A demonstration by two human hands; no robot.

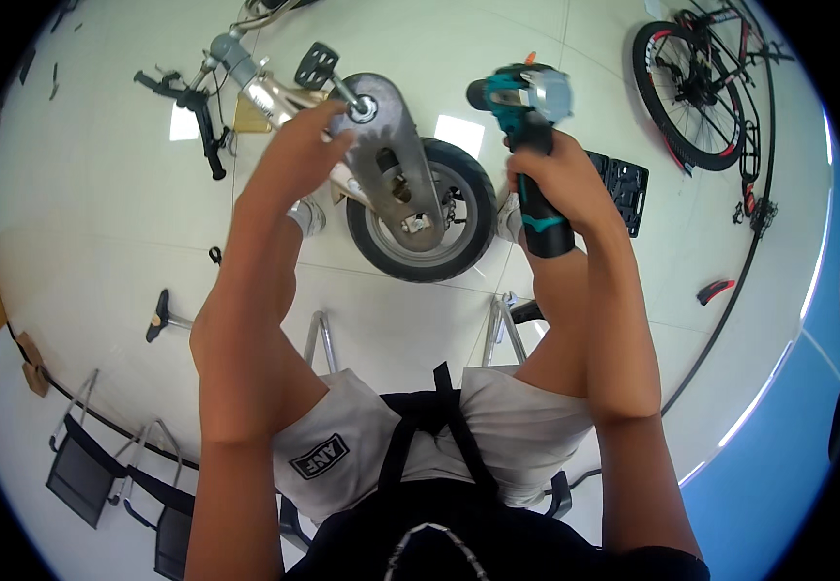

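A small bicycle with a champagne-coloured frame (pixel 284 100) lies on the floor in front of me. Its rear wheel (pixel 478 189) is between my feet, partly covered by a long grey chain case (pixel 405 160). A crank with a black pedal (pixel 317 66) sticks out at the case's far end. My left hand (pixel 308 145) is at that end, beside the crank's hub, its index finger and thumb apart; the other fingers are partly hidden. In my right hand (pixel 565 174) is a teal and black cordless drill (pixel 536 198), held above the floor with its chuck toward the left.
Behind my right hand lies a black tool case (pixel 623 189). Another bicycle (pixel 696 92) is at the far right. Handlebars (pixel 197 107) extend to the left. A T-shaped black part (pixel 160 318) and a red and black piece (pixel 715 290) lie on the floor. Chairs (pixel 86 470) stand at lower left.
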